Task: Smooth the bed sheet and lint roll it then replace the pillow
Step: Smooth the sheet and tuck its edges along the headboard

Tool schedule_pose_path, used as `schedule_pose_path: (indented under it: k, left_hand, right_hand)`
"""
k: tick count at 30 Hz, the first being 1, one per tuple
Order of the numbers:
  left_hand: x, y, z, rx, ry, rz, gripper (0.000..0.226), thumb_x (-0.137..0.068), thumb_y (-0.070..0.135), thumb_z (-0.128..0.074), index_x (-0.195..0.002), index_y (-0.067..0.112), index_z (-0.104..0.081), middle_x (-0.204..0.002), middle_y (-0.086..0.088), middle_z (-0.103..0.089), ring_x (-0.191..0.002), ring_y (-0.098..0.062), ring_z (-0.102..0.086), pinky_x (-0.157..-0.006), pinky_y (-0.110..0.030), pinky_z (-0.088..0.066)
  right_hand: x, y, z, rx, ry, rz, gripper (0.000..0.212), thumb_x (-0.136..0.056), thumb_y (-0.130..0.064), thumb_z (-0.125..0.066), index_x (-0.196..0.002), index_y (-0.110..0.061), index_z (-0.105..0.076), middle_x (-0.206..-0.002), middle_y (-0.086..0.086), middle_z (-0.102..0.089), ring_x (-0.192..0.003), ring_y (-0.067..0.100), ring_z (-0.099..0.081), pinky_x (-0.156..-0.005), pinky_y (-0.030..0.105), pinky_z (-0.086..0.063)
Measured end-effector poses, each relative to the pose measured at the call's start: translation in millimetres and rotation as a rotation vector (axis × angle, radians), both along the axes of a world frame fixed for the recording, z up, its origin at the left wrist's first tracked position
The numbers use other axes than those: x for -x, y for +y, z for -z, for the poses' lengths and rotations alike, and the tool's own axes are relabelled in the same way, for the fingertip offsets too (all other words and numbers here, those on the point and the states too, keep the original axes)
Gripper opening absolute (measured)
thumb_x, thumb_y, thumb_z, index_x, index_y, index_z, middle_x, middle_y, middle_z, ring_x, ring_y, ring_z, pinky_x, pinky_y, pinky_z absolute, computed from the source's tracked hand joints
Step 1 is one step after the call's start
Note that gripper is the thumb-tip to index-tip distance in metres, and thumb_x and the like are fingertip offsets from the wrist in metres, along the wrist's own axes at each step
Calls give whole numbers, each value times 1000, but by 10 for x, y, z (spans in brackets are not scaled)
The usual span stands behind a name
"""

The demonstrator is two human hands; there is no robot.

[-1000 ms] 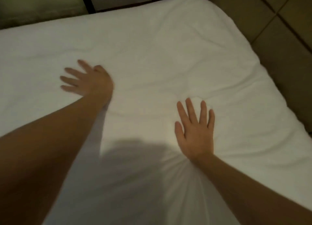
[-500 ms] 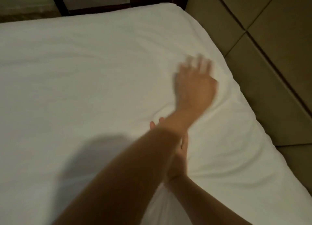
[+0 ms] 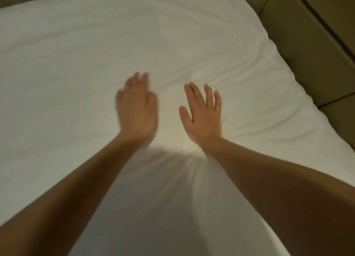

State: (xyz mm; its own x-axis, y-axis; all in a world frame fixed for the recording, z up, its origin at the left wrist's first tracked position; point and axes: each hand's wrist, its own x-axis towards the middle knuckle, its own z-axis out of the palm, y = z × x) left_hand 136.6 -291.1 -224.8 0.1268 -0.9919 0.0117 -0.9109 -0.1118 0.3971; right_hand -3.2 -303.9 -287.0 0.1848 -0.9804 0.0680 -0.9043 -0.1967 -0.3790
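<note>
Left hand (image 3: 136, 110) and right hand (image 3: 203, 115) were held flat, fingers straight, nothing grasped, on plain white fabric bed sheet (image 3: 96, 54) filling mid-frame. Creases (image 3: 240, 73) were seen right of centre. Fabric could be bunched toward right edge if pressed unevenly.

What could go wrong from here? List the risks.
Creases run from the right hand toward the edge of the bed sheet; pushing outward may only bunch them there. Folds radiate below both wrists; leaning weight could drag in fresh wrinkles. The left hand is blurred: a fast sweep may skip spots.
</note>
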Motion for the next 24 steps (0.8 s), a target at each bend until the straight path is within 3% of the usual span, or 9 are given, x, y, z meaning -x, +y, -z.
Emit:
schedule_pose_path:
  k: [3,6,8,12,15,18,20,22,24]
  left_hand:
    - [-123,556,128,-104,-236,-114,53,-99,37,-14,-151,28,-8,-158,-11,-6,-145,-31,-3,-115,-48,0]
    - [475,696,254,-54,-251,12,56,-89,44,-20,-140,32,-41,-147,-17,-37,-133,-53,-26,-105,-68,-12]
    - [903,903,345,18,-265,245,49,-85,42,-30,-123,34,-61,-132,-10,-57,-122,-52,-43,-98,-71,-23]
    - [1616,1666,181,9,-107,745,46,-85,43,-28,-114,43,-64,-131,2,-58,-126,-36,-47,-110,-49,-15]
    - [1704,2035,-13,-27,76,982,42,-90,38,-32,-111,33,-68,-126,5,-61,-125,-20,-49,-108,-34,-13]
    - [1442,2080,87,252,172,476,40,-94,25,-36,-100,8,-72,-103,-12,-70,-95,-28,-66,-95,-38,-32]
    - [1140,2032,181,223,38,51,46,-98,24,-28,-107,3,-68,-116,-19,-65,-107,-35,-61,-98,-43,-35]
    - [1071,2054,193,119,-155,-164,47,-93,25,-30,-126,4,-57,-133,-21,-53,-122,-40,-50,-105,-47,-34]
    - [1259,2115,210,23,-242,-168,53,-91,30,-30,-137,10,-47,-140,-21,-45,-128,-43,-42,-108,-56,-24]
  right_hand:
    - [216,271,-320,-37,115,12,60,-94,-43,-12,-151,-26,-23,-157,-7,-21,-146,26,-10,-114,38,8]
    - [436,165,-360,-76,200,-10,58,-93,-46,-12,-149,-36,-22,-158,-8,-17,-147,23,-8,-114,40,3]
    - [902,137,-398,-157,286,114,54,-97,-50,-14,-150,-40,-15,-160,-7,-9,-147,25,-2,-112,54,5]
    - [1808,161,-675,-491,289,371,57,-98,-55,-14,-152,-38,-4,-161,-4,1,-146,30,2,-113,60,2]
    - [1640,439,-744,-396,306,428,60,-96,-50,-12,-151,-26,-21,-158,5,-18,-140,42,-19,-114,56,-7]
    - [1232,990,-749,-41,305,-173,62,-89,-43,-25,-140,-17,-46,-145,12,-44,-131,37,-40,-110,50,-16]
    - [1106,1348,-650,27,296,-505,55,-91,-39,-31,-140,-19,-46,-143,7,-48,-131,27,-43,-109,40,-16]
    - [1207,1662,-629,-158,292,-486,59,-92,-49,-16,-148,-30,-21,-153,-2,-31,-142,22,-28,-112,35,-4]
    - [1571,1832,-553,-212,285,-210,61,-87,-58,-1,-146,-41,-3,-158,-11,-9,-147,17,-7,-114,36,5]
